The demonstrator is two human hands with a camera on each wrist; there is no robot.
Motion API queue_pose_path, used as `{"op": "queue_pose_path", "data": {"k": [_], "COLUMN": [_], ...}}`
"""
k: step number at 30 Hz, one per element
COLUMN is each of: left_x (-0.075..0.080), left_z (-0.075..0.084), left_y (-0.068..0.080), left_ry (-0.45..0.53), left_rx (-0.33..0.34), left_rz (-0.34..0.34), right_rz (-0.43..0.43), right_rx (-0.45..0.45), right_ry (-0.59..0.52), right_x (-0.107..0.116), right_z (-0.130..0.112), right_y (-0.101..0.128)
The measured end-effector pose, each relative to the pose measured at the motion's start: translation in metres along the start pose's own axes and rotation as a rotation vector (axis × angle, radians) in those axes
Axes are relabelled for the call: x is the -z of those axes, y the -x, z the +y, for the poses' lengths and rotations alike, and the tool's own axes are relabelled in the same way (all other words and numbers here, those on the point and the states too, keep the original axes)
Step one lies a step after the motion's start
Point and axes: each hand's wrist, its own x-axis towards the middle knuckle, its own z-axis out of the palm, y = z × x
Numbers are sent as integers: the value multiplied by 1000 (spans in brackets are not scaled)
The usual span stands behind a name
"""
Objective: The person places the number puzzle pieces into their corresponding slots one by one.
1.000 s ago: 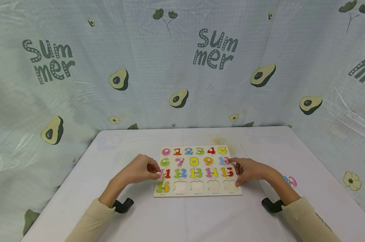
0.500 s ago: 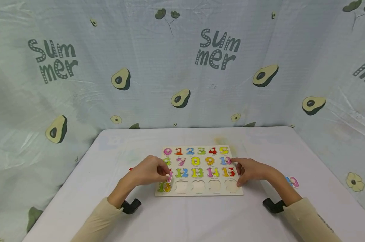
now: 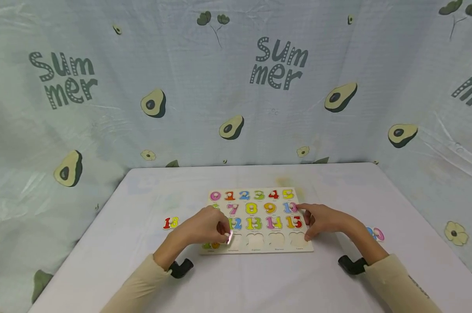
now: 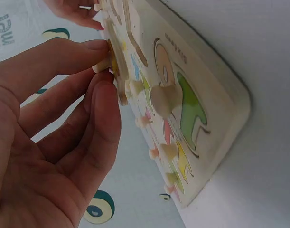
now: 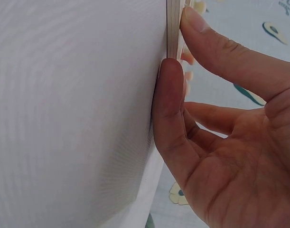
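The number puzzle board (image 3: 266, 246) lies flat on the table, knobbed number pieces filling its upper rows. My left hand (image 3: 206, 227) is above its lower left part, pinching a number puzzle piece (image 3: 230, 238) by its knob between thumb and fingers. In the left wrist view that piece (image 4: 118, 61) is tilted, edge-on, near the 16 piece (image 4: 190, 111); its printed face is mostly hidden. My right hand (image 3: 324, 220) holds the board's right edge. In the right wrist view the thumb (image 5: 198, 20) lies on the board's face and another finger (image 5: 171, 90) against its side.
A loose 18 piece (image 3: 171, 223) lies on the white table (image 3: 259, 282) left of the board. Another loose blue and pink piece (image 3: 375, 234) is beside the right forearm, partly covered. Empty recesses (image 3: 276, 240) line the board's bottom row. Patterned sheeting (image 3: 189, 65) surrounds the table.
My left hand has moved rightward with the piece, from the board's left edge to over the bottom row, uncovering the 18 piece. The right hand has stayed at the board's edge.
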Motion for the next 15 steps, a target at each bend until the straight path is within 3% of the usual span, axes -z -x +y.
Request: {"op": "queue_pose_path", "data": {"k": [15], "left_x": [-8], "left_z": [11], "left_y": [-10], "left_ry": [-93], "left_rx": [16], "left_rz": [-52], "right_rz": [2], "right_rx": [-8], "right_ry": [8], "right_x": [-2], "right_z": [2], "right_y": [-1]}}
